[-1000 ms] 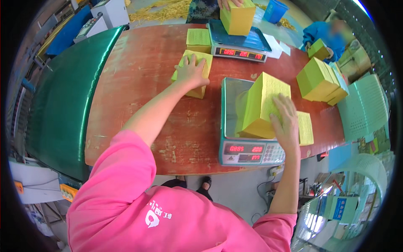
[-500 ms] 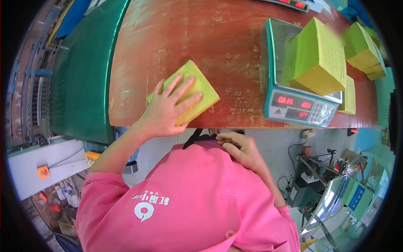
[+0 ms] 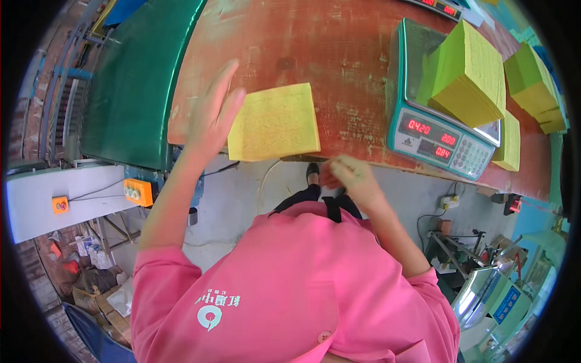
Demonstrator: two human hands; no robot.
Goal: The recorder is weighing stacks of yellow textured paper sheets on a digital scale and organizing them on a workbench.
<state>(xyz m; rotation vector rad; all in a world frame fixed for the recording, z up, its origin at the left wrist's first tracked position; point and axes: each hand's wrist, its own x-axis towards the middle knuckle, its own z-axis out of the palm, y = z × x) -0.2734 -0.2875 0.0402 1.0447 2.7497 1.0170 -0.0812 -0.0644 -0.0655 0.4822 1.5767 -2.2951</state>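
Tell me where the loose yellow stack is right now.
In the head view, the yellow stack lies at the near edge of the red table, overhanging it, beside the left hand and left of the scale.

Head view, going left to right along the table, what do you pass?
Green conveyor belt → left hand → yellow paper stack at the table edge → weighing scale bearing a green-yellow stack → further green-yellow stacks at the far right.

A flat yellow paper stack (image 3: 275, 123) lies at the reddish table's near edge, slightly overhanging it.
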